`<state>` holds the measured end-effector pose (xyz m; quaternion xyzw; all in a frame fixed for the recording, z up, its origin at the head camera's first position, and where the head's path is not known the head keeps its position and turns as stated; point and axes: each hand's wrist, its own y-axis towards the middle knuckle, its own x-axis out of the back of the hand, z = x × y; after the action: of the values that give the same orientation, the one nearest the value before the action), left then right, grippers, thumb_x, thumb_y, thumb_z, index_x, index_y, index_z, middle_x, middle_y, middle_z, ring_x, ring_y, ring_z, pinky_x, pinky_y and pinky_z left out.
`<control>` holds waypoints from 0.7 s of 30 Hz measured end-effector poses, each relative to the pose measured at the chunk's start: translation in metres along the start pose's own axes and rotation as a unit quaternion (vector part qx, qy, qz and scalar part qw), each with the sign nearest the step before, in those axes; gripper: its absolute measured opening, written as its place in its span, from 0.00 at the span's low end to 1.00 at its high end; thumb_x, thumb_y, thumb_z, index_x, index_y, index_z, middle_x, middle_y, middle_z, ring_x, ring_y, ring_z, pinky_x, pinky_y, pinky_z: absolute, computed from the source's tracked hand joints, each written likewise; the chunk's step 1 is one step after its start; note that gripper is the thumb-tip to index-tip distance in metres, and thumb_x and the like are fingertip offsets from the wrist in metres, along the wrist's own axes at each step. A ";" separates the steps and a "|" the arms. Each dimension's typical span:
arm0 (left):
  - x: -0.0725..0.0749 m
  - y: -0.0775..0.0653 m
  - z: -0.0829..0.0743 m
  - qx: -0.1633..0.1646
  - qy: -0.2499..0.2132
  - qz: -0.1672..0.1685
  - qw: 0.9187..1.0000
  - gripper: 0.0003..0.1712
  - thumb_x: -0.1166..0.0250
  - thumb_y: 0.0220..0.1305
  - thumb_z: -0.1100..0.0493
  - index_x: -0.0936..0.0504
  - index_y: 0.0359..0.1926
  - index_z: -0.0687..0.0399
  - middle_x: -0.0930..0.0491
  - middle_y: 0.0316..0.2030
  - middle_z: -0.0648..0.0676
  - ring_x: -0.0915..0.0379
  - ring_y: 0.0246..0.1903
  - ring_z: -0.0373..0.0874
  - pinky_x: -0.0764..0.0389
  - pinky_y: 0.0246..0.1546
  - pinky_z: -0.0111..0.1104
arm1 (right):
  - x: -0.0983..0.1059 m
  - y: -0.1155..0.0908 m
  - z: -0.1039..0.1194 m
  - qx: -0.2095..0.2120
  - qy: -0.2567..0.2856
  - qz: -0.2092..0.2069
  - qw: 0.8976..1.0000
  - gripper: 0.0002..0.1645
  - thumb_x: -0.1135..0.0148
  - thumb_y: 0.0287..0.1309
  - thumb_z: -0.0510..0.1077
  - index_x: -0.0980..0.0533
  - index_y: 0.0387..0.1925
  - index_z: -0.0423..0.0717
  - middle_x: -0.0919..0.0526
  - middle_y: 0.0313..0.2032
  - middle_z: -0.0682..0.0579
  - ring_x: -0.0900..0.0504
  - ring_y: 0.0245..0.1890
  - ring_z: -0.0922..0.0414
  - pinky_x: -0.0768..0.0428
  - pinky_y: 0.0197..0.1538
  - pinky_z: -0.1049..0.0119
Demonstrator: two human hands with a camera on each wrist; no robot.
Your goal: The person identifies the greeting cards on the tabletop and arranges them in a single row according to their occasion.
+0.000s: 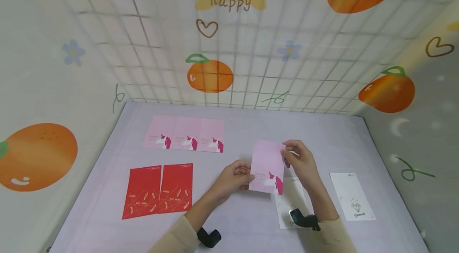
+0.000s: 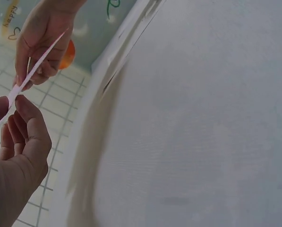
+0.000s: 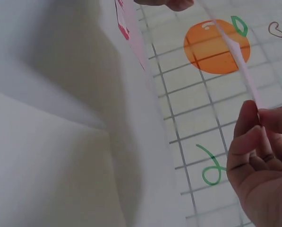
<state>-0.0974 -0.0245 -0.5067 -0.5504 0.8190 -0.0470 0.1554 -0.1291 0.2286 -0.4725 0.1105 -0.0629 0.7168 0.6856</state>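
Observation:
Both hands hold a pink unicorn card (image 1: 267, 165) up off the table, its printed face toward the head camera. My left hand (image 1: 231, 181) pinches its lower left edge between thumb and fingers. At the upper right edge, my right hand (image 1: 300, 161) pinches it the same way. Seen from the left wrist, the pink card (image 2: 37, 68) is nearly edge-on between the two hands. Beneath the right forearm lies a white card (image 1: 292, 193), partly covered by the arm and its black wrist camera (image 1: 304, 219).
Several pink unicorn cards (image 1: 188, 133) lie in a row at the back left. Two red cards (image 1: 175, 189) sit side by side at the front left. Another white card (image 1: 353, 196) with a diamond print lies at the right. A patterned curtain (image 1: 244, 46) encloses the table (image 1: 229, 221).

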 end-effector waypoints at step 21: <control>0.022 -0.016 0.007 0.005 -0.034 0.016 0.999 0.16 0.34 0.68 0.60 0.27 0.52 0.60 0.22 0.48 0.60 0.18 0.46 0.53 0.17 0.45 0.41 | -0.029 -0.001 -0.003 -0.012 0.023 0.022 0.999 0.26 0.36 0.68 0.43 0.31 0.64 0.44 0.21 0.44 0.40 0.20 0.34 0.51 0.19 0.34 0.65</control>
<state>-0.0887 -0.0498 -0.5138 -0.5380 0.8215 -0.0301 0.1868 -0.1269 0.2016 -0.4821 0.0844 -0.0588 0.7333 0.6721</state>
